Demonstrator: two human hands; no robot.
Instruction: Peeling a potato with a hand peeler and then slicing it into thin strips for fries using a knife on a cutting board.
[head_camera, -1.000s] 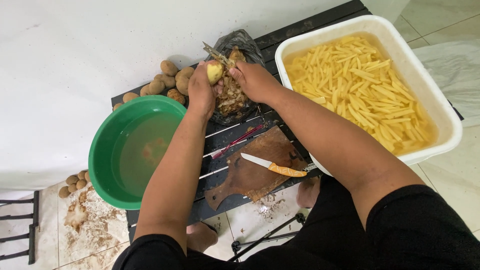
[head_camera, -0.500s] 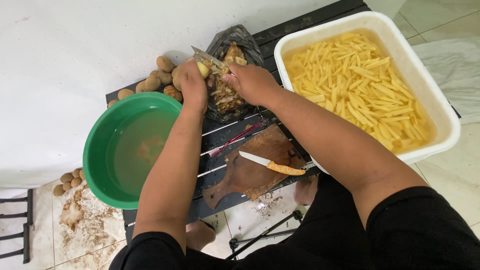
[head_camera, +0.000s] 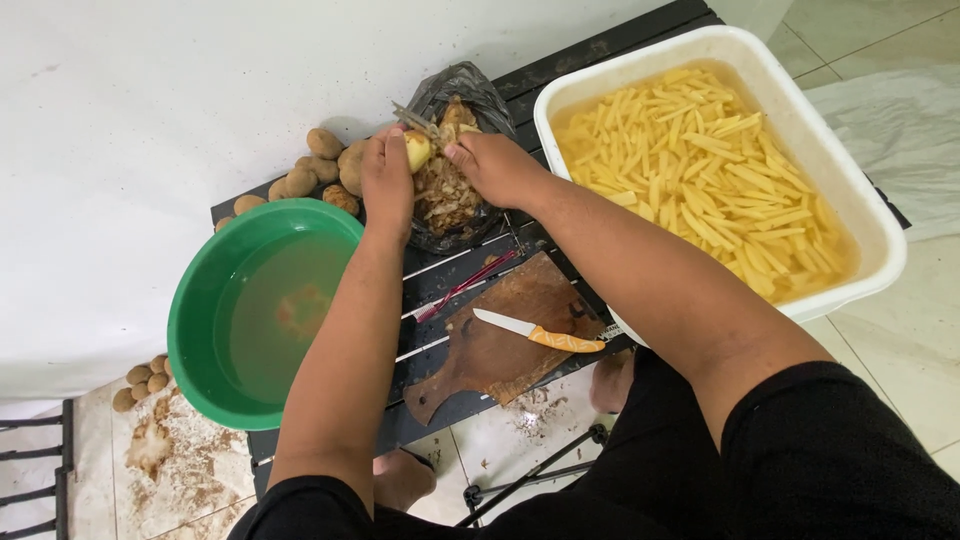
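At the table's far edge, left hand (head_camera: 386, 180) grips potato (head_camera: 417, 150); right hand (head_camera: 492, 165) seemingly pinches peeler (head_camera: 418, 122) across its top.

Above the black bag (head_camera: 455, 195) of peels, the left hand (head_camera: 385, 180) holds a potato (head_camera: 417, 150) while the right hand (head_camera: 490, 165) holds a peeler (head_camera: 415, 122) against it.
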